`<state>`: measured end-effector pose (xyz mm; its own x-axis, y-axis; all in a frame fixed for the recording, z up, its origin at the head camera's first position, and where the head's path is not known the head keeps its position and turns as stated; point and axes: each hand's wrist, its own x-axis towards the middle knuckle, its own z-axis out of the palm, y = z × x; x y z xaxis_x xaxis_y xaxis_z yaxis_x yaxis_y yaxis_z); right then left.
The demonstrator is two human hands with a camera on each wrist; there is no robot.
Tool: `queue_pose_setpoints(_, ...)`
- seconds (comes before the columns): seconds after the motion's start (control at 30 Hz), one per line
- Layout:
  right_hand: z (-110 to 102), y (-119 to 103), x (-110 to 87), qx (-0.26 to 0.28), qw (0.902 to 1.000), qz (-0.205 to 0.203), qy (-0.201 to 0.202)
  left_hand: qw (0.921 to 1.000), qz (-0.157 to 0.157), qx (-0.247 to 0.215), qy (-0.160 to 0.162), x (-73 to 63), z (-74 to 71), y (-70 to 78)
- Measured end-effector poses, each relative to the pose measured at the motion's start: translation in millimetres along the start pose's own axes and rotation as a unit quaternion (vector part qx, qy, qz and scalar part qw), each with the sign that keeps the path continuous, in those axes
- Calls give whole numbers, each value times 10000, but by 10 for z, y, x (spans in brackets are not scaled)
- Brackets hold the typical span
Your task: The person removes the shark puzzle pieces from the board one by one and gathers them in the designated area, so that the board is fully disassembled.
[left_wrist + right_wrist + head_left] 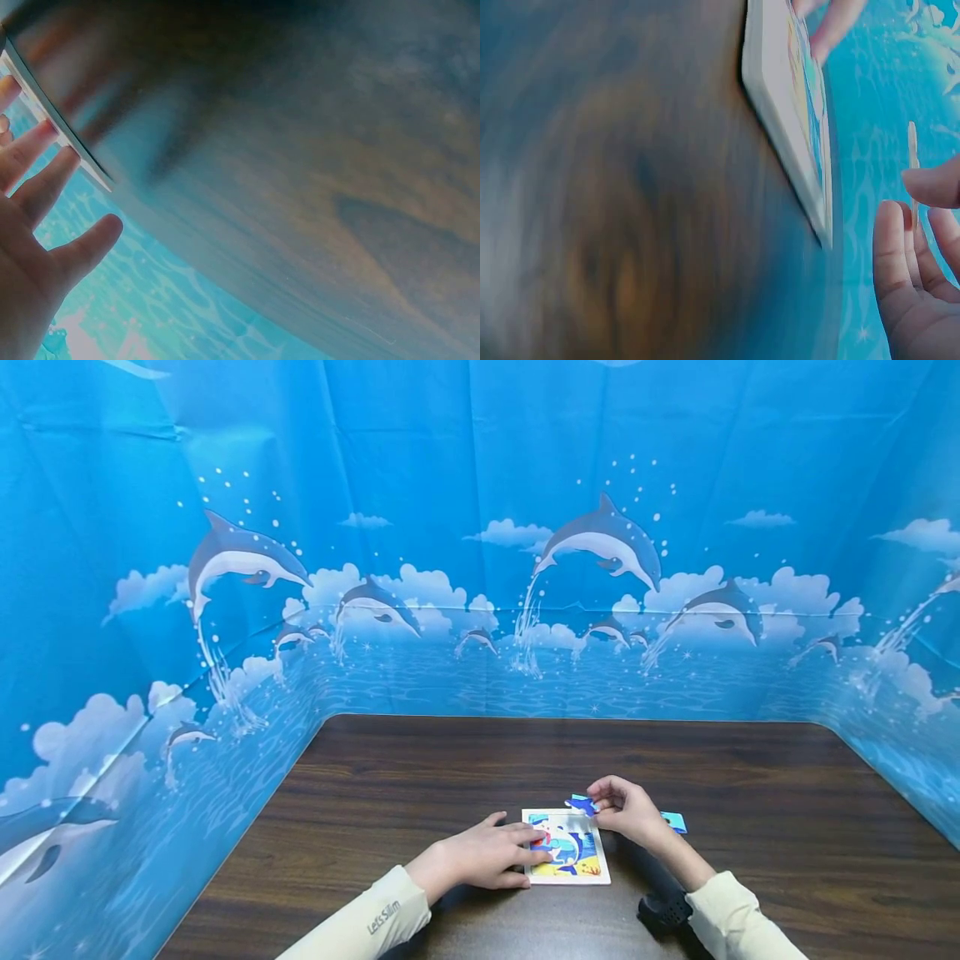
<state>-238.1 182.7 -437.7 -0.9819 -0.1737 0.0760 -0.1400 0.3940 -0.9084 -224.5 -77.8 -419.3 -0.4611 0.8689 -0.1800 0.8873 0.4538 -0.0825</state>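
A square jigsaw puzzle board (605,873) with a white rim and a dolphin picture lies on the dark wooden table. My left hand (495,857) rests on its left side, fingers spread and straight over the picture. My right hand (628,810) pinches a blue puzzle piece (581,805) between thumb and fingers at the board's far right corner. In the right wrist view this piece (913,146) shows edge-on in the right hand (922,262), apart from the board (780,97). The left wrist view shows the left fingers (45,180) at the board's rim (90,166).
Another blue-green puzzle piece (675,822) lies on the table (420,760) beyond the right wrist, partly hidden by it. A black device (663,912) sits at the right wrist. A blue curtain (480,668) with dolphins surrounds the table's back and sides.
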Motion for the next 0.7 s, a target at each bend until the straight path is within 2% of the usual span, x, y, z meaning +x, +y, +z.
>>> queue_pose_setpoints(0.33,-286,149,-89,-444,9988,-11,-196,10000,11,7,24,-20,-17,2)
queue_pose_setpoints(0.5,-353,190,-111,-521,9982,-101,-268,10000,23,-11,8,-22,-11,-2)
queue_pose_setpoints(0.7,-396,215,-121,-750,9967,3,-319,10000,29,-16,-10,-11,0,-3)
